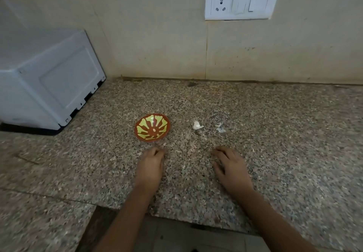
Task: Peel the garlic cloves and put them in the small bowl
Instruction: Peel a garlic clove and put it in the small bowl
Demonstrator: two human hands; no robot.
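A small white garlic clove [197, 125], with a curl of papery skin at its side, lay on the speckled grey-brown granite counter [294, 153]. Just to its right sat a few thin whitish scraps of peel [220, 128]. To the clove's left, apart from it, stood the small round bowl [152, 127], reddish-brown with a yellow-green petal pattern; no clove showed inside it.

Nearer the person, both hands rested on the counter and touched neither clove nor bowl. The left hand [151, 165] lay just below the bowl with its fingers loosely curled and nothing visible in them. The right hand [230, 165] lay below the clove, fingers relaxed and slightly spread, empty.

The task looked to be at its start or between cloves. The next move would call for the right hand to reach forward and pinch the clove.

A white boxy appliance [49, 78] stood at far left, and a white wall socket plate [241, 2] sat on the beige tiles above.
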